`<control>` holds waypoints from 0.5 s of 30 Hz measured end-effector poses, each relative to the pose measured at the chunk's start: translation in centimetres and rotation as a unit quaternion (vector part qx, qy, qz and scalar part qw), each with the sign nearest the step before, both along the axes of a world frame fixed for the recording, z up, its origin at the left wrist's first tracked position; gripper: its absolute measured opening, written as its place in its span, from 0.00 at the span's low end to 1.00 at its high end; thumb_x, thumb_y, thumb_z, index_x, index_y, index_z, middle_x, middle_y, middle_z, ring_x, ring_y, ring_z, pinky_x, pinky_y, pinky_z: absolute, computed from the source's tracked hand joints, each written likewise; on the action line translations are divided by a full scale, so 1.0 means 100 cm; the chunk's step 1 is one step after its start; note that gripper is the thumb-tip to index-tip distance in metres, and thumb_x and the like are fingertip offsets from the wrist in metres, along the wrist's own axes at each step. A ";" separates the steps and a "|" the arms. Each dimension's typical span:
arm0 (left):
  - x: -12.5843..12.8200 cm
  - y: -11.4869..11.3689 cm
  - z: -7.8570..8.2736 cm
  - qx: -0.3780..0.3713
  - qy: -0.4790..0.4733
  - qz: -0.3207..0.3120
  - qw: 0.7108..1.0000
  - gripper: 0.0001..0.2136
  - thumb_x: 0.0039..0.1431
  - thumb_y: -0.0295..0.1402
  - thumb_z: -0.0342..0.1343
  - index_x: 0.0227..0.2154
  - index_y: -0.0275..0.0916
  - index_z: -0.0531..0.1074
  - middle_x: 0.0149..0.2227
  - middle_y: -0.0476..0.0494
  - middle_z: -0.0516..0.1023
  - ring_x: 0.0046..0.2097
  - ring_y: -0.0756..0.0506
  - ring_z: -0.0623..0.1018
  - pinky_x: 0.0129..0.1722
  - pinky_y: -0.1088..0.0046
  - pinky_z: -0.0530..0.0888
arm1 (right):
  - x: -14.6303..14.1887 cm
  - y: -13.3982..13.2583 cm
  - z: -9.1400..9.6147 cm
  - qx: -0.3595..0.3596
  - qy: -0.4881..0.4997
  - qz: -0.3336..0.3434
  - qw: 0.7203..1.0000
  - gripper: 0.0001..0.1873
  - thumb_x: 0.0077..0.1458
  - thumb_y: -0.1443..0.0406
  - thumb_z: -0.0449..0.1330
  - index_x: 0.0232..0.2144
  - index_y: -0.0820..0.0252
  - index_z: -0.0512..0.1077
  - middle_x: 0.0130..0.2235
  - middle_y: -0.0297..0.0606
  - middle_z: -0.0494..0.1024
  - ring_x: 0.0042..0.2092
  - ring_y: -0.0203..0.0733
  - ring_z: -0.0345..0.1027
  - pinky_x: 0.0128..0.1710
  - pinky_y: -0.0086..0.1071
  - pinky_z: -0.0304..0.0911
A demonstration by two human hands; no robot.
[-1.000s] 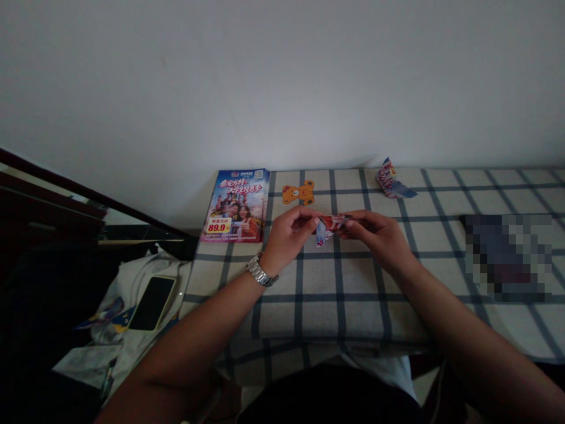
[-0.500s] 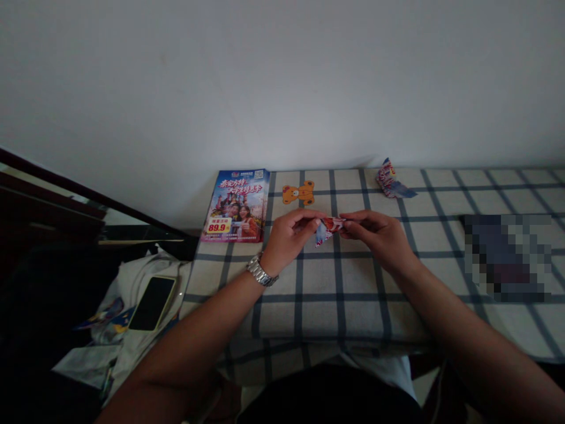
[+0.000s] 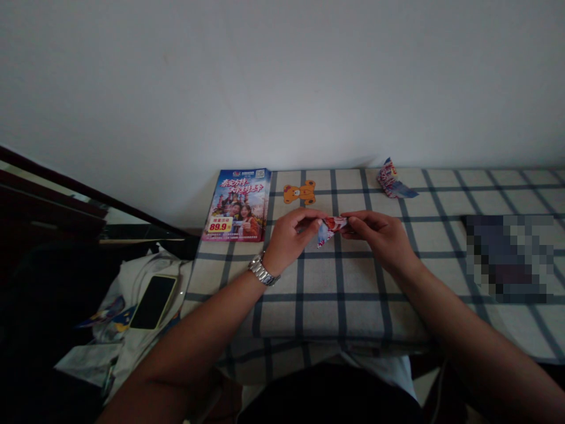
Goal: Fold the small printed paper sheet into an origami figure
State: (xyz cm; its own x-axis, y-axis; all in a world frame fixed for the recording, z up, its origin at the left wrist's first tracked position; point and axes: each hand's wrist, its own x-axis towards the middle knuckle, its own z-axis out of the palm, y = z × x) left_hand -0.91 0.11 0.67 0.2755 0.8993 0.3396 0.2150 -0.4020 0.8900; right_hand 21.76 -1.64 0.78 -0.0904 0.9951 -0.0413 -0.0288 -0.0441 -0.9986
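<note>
Both of my hands meet over the checked tablecloth [image 3: 335, 282] and pinch one small folded piece of printed paper [image 3: 329, 227], red, white and blue. My left hand [image 3: 289, 235], with a metal watch on its wrist, grips the paper's left end with closed fingers. My right hand [image 3: 379, 235] pinches the right end. The paper is held just above the cloth. A second folded printed paper [image 3: 391, 179] lies at the back of the table near the wall.
A colourful leaflet [image 3: 236, 206] lies at the table's back left corner, with an orange bear shape [image 3: 300, 192] beside it. A blurred-out patch [image 3: 507, 256] is at the right. Left of the table, a phone [image 3: 153, 301] rests on white cloth.
My hands have drawn slightly closer together on the folded paper, which looks a little more compact. Nothing else has moved.
</note>
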 end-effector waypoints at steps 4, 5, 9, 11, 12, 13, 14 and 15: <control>0.001 -0.001 0.001 0.004 0.006 0.001 1.000 0.08 0.68 0.35 0.59 0.45 0.41 0.80 0.44 0.44 0.84 0.44 0.47 0.83 0.46 0.72 0.80 | -0.002 0.000 0.001 0.016 -0.030 -0.017 0.999 0.18 0.57 0.51 0.69 0.43 0.56 0.83 0.39 0.40 0.87 0.38 0.44 0.82 0.44 0.41 0.81; 0.002 -0.002 0.001 0.002 0.004 0.002 1.000 0.08 0.68 0.35 0.59 0.45 0.41 0.80 0.44 0.44 0.84 0.44 0.47 0.83 0.46 0.72 0.80 | -0.003 0.000 0.002 0.018 -0.035 -0.023 0.999 0.18 0.57 0.51 0.69 0.43 0.57 0.83 0.39 0.40 0.87 0.38 0.44 0.82 0.44 0.41 0.81; 0.002 -0.003 0.000 -0.016 -0.029 0.002 0.999 0.09 0.68 0.38 0.60 0.45 0.40 0.80 0.45 0.42 0.85 0.44 0.47 0.84 0.47 0.70 0.81 | -0.004 0.000 0.002 0.010 -0.006 -0.029 0.999 0.20 0.56 0.51 0.70 0.47 0.55 0.81 0.39 0.39 0.87 0.37 0.44 0.83 0.45 0.42 0.81; 0.003 -0.003 0.000 -0.021 -0.045 0.011 0.999 0.10 0.67 0.39 0.60 0.45 0.40 0.80 0.45 0.42 0.85 0.44 0.47 0.84 0.46 0.71 0.81 | -0.004 0.000 0.001 0.002 0.011 -0.010 1.000 0.21 0.56 0.51 0.70 0.49 0.54 0.80 0.41 0.39 0.87 0.38 0.44 0.83 0.45 0.42 0.81; 0.003 -0.003 0.000 -0.023 -0.050 0.016 0.998 0.10 0.67 0.39 0.60 0.45 0.40 0.80 0.45 0.42 0.85 0.44 0.47 0.84 0.46 0.71 0.81 | -0.004 0.000 0.001 -0.001 0.012 0.006 1.000 0.21 0.56 0.52 0.71 0.48 0.54 0.80 0.41 0.39 0.87 0.40 0.44 0.83 0.46 0.42 0.81; 0.003 -0.003 -0.001 -0.025 -0.054 0.018 0.998 0.10 0.67 0.39 0.61 0.45 0.40 0.80 0.45 0.42 0.85 0.43 0.47 0.84 0.45 0.71 0.81 | -0.005 0.000 0.000 -0.003 0.010 0.022 1.000 0.20 0.55 0.52 0.71 0.46 0.55 0.80 0.42 0.39 0.87 0.41 0.45 0.83 0.46 0.41 0.80; 0.004 -0.004 -0.001 -0.027 -0.058 0.017 0.998 0.10 0.67 0.39 0.61 0.45 0.40 0.80 0.44 0.42 0.85 0.43 0.47 0.84 0.45 0.71 0.81 | -0.006 0.000 -0.001 -0.006 0.006 0.038 0.999 0.18 0.54 0.52 0.72 0.43 0.55 0.81 0.43 0.39 0.86 0.42 0.46 0.82 0.47 0.41 0.80; 0.004 -0.004 -0.001 -0.030 -0.061 0.015 0.998 0.10 0.66 0.39 0.61 0.44 0.40 0.80 0.44 0.42 0.85 0.43 0.47 0.84 0.45 0.71 0.81 | -0.006 -0.001 -0.001 -0.011 0.003 0.050 0.999 0.17 0.53 0.52 0.72 0.41 0.56 0.81 0.43 0.39 0.86 0.42 0.46 0.82 0.46 0.41 0.80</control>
State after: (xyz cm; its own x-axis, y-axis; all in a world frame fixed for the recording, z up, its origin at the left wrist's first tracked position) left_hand -0.51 -0.26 0.56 0.2069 0.9265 0.3142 0.1145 -0.3419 0.9327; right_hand 21.13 -1.70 0.64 -0.1890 0.9801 -0.0613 -0.0292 -0.0681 -0.9973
